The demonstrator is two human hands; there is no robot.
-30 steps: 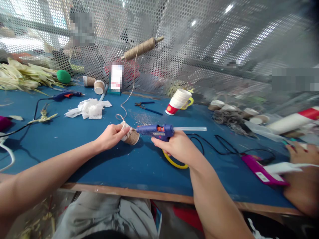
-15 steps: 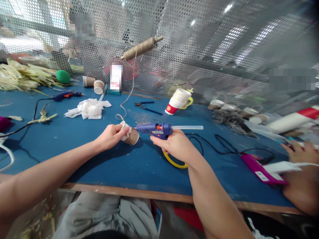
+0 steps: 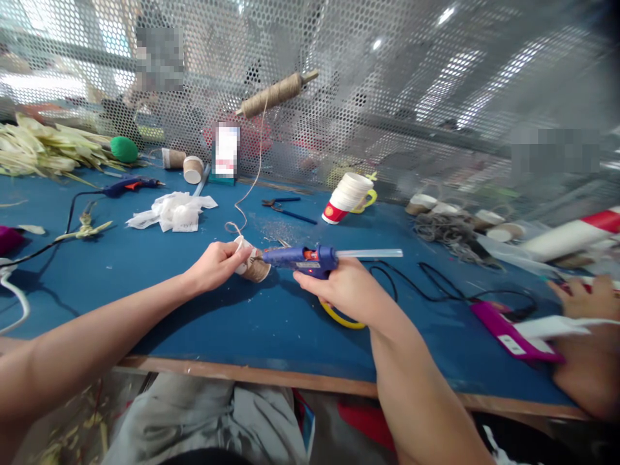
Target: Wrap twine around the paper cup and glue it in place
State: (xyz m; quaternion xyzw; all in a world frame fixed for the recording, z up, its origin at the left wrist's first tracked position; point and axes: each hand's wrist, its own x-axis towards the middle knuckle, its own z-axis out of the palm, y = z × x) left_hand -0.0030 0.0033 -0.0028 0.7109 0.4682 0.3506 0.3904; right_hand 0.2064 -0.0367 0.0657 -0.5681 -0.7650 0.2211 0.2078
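under everything, a blue table [image 3: 300,349]. above it, a blue glue gun [image 3: 303,258], long axis nearly level across the view, front end to the left. around its handle, the right hand [image 3: 346,287], folded closed; impossible to say whether squeezing. beyond the gun's front, the left hand [image 3: 217,265], thumb and fingers pinched together. in that pinch, by the upper left end, a small cup [image 3: 256,268], white above, brown-wrapped below; just right of the left fingertips, nearer to them than to the right hand; tilted, long axis slanting down to the right. smallest, the nozzle [image 3: 260,256], at the cup's side, touching or barely apart, too fine to judge.
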